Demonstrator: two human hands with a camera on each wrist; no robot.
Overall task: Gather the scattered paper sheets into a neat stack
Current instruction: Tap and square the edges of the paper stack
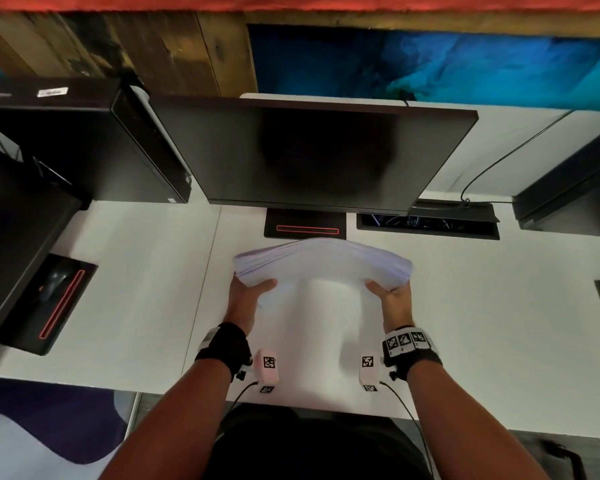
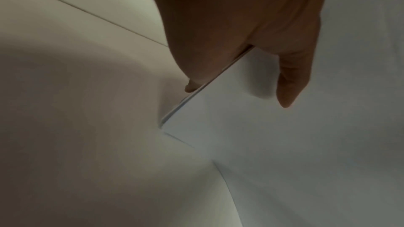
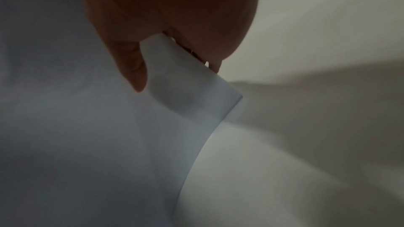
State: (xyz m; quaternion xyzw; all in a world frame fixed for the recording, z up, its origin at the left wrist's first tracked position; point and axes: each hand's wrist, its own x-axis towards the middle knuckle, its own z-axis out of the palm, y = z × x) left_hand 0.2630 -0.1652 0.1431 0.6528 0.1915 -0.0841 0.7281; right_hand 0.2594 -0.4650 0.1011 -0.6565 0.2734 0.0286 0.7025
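A thick stack of white paper sheets (image 1: 323, 268) stands on edge on the white desk (image 1: 136, 289), bowed upward at its top. My left hand (image 1: 253, 289) grips its left side, thumb on the near face. My right hand (image 1: 388, 289) grips the right side the same way. In the left wrist view the left hand (image 2: 236, 84) pinches the stack's edge (image 2: 240, 135), thumb on the near face and fingers behind. In the right wrist view the right hand (image 3: 174, 68) pinches the stack's corner (image 3: 196, 92). The sheets' edges look roughly flush.
A dark monitor (image 1: 319, 150) on a black stand (image 1: 305, 225) rises just behind the stack. A black computer case (image 1: 84, 143) stands at left, a mouse (image 1: 54, 280) on a black pad at far left, a cable tray (image 1: 426, 225) at back right.
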